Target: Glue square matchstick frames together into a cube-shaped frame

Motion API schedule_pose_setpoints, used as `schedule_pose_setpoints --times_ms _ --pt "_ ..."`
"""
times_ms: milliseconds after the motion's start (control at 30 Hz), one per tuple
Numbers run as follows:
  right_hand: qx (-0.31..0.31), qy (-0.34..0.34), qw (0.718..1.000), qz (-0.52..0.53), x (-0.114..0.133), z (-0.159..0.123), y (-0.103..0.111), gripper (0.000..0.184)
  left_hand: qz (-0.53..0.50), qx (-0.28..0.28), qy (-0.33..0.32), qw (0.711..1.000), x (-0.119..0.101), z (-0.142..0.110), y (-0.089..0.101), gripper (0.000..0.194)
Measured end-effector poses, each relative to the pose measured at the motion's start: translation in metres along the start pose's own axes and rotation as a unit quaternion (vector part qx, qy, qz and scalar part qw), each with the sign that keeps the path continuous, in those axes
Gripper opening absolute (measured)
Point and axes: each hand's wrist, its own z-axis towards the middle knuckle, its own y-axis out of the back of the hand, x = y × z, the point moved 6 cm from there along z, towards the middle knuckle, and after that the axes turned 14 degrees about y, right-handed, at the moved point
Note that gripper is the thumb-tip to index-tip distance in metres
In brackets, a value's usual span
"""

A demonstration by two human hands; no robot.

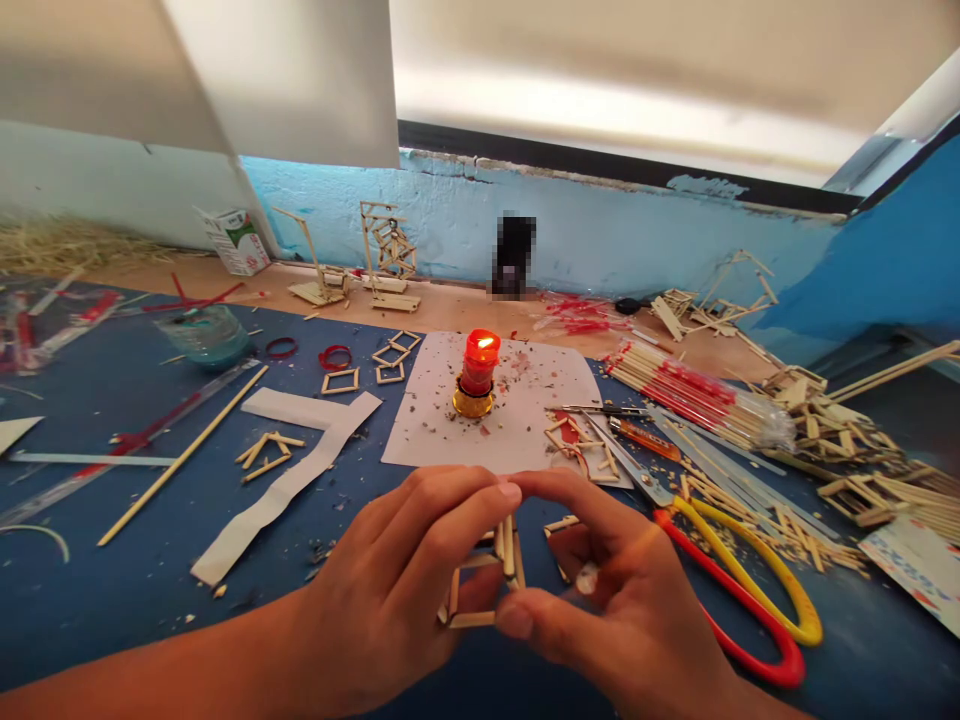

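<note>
My left hand (397,580) and my right hand (622,600) meet low in the middle of the view, both pinched on a small frame of thin wooden sticks (484,580). The left fingers hold its top and left side. The right thumb and forefinger press its right edge. Part of the frame is hidden behind my fingers. Just beyond my hands a lit red candle (478,372) in a gold holder stands on a white sheet of paper (517,420).
Scissors with red and yellow handles (739,590) lie right of my hands. Stick squares (341,380), a long stick (184,455), paper strips (292,480), a ruler and a glass jar (206,335) lie on the blue table at left. Stick bundles (697,390) and stick models sit right and behind.
</note>
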Motion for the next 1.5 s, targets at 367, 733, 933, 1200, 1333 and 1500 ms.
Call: schedule_pose_setpoints --times_ms 367,733,933,1200,1333,1500 --pt "0.022 -0.064 0.995 0.080 0.002 0.013 -0.003 0.042 -0.038 0.067 0.032 0.996 0.006 0.006 -0.011 0.043" --pt "0.052 -0.087 0.985 0.142 -0.013 0.015 -0.008 0.033 -0.044 0.151 0.111 0.981 0.014 0.011 -0.023 0.050" --pt "0.066 -0.101 0.981 0.152 -0.015 0.013 -0.010 0.033 -0.066 0.165 0.118 0.977 0.013 0.011 -0.023 0.043" --pt "0.068 -0.131 0.973 0.177 -0.021 0.014 -0.008 0.033 -0.083 0.154 0.133 0.975 0.013 0.008 -0.022 0.042" --pt "0.077 -0.157 0.965 0.193 -0.023 0.014 -0.011 0.035 -0.067 0.157 0.140 0.975 0.014 0.010 -0.023 0.048" --pt "0.075 -0.188 0.960 0.191 -0.022 0.014 -0.012 0.040 -0.057 0.165 0.145 0.974 0.014 0.011 -0.023 0.046"
